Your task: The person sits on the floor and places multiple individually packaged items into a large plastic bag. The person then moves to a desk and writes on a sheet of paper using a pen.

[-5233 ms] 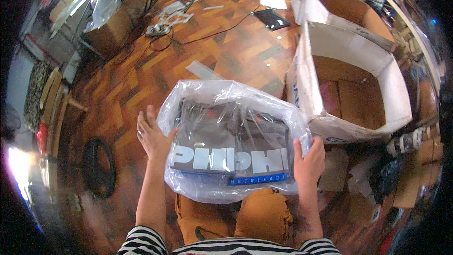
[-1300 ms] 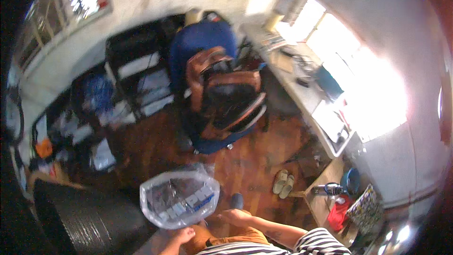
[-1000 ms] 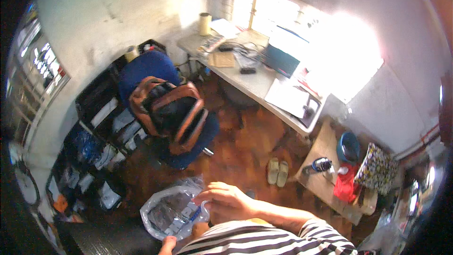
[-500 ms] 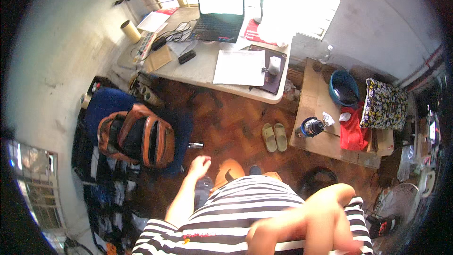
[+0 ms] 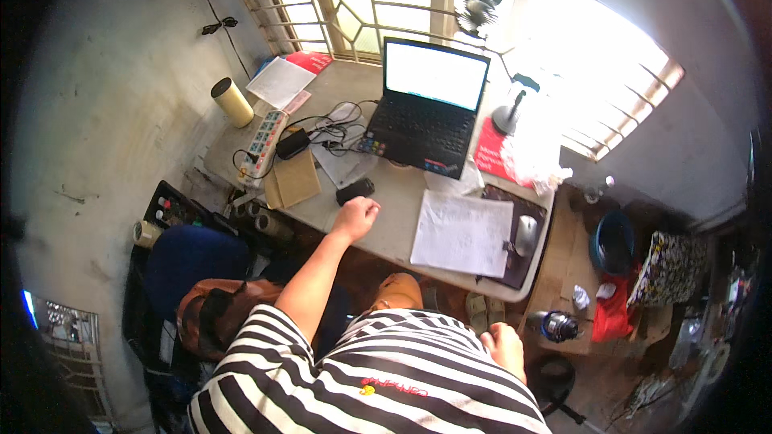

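My left hand (image 5: 355,220) is over the near edge of the white table (image 5: 386,225), its fingers curled in. Just beyond its knuckles lies a small, dark, oblong case (image 5: 355,191); I cannot tell whether they touch. My right hand (image 5: 505,347) is low beside my striped shirt (image 5: 386,378), fingers bent; whatever they may hold is hidden. On the table to the right of my left hand are a sheaf of written paper (image 5: 462,233) and a grey mouse (image 5: 526,235) on a dark mat (image 5: 508,273). An open laptop (image 5: 426,112) stands farther back.
A white power strip (image 5: 264,145), tangled cables (image 5: 334,124) and a brown envelope (image 5: 294,178) occupy the table's left side. A brown bag (image 5: 211,317) rests on a blue chair (image 5: 193,261). At right, cardboard (image 5: 563,249) bears a blue basin (image 5: 611,243) and a dark bottle (image 5: 557,326).
My view has shifted closer to the table. My left hand has risen from beside my leg to the table's edge near the dark case. My right hand has dropped from across my shirt.
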Action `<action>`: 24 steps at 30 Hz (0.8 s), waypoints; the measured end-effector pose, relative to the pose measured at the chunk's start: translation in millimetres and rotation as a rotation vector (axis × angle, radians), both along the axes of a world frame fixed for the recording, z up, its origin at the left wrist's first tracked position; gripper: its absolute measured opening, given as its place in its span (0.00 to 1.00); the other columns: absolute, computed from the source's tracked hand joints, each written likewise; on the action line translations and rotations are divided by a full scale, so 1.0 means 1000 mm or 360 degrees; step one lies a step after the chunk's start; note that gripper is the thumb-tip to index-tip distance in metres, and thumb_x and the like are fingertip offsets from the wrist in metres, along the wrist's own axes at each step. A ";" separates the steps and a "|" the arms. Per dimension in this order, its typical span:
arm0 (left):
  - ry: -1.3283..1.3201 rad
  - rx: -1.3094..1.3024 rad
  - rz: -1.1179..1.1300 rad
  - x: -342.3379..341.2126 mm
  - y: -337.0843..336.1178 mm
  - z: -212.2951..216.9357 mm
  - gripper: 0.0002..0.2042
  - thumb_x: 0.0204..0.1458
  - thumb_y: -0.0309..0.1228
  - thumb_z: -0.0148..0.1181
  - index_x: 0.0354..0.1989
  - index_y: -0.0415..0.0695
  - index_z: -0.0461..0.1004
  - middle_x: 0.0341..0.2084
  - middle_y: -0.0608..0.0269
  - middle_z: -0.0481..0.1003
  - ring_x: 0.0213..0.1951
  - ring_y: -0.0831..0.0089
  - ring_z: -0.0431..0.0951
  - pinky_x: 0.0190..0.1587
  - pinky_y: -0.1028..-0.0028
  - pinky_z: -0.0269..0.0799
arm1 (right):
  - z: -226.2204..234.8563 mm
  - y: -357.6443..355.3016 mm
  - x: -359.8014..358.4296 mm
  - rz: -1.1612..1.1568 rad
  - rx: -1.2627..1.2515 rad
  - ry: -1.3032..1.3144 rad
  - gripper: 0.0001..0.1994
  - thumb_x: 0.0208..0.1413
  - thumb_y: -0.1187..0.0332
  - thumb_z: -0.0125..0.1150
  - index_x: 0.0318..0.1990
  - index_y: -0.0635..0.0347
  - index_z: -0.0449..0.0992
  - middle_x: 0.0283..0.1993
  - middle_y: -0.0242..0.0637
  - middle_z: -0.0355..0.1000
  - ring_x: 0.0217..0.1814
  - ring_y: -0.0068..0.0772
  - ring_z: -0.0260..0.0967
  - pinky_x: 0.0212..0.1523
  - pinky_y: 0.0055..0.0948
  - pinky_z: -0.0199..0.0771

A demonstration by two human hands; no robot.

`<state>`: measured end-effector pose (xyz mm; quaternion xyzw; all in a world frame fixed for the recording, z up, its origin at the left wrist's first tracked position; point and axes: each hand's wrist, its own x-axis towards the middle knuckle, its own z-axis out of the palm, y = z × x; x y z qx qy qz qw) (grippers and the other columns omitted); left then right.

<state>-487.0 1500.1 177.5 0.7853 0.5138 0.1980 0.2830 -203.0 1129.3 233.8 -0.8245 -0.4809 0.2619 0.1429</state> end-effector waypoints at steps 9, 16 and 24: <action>0.0195 0.0120 0.0848 -0.041 0.130 -0.074 0.16 0.50 0.40 0.64 0.44 0.45 0.76 0.44 0.54 0.73 0.46 0.54 0.74 0.49 0.60 0.71 | 0.039 0.103 -0.011 -0.0035 -0.0202 0.0145 0.15 0.53 0.66 0.64 0.46 0.61 0.75 0.41 0.47 0.74 0.43 0.49 0.73 0.45 0.42 0.73; 0.0358 0.0173 0.0453 -0.025 0.144 -0.072 0.09 0.53 0.33 0.59 0.40 0.45 0.74 0.38 0.57 0.74 0.46 0.55 0.73 0.48 0.58 0.67 | 0.039 0.160 -0.009 0.0181 -0.0131 0.0035 0.13 0.55 0.68 0.63 0.46 0.62 0.74 0.38 0.46 0.73 0.39 0.45 0.73 0.42 0.37 0.73; 0.0434 0.0280 0.0275 -0.077 0.129 -0.058 0.17 0.54 0.35 0.59 0.51 0.45 0.68 0.39 0.55 0.75 0.44 0.58 0.75 0.49 0.56 0.63 | 0.030 0.186 -0.012 0.0254 -0.0161 0.0068 0.12 0.56 0.67 0.62 0.45 0.63 0.74 0.38 0.47 0.73 0.40 0.47 0.73 0.42 0.40 0.73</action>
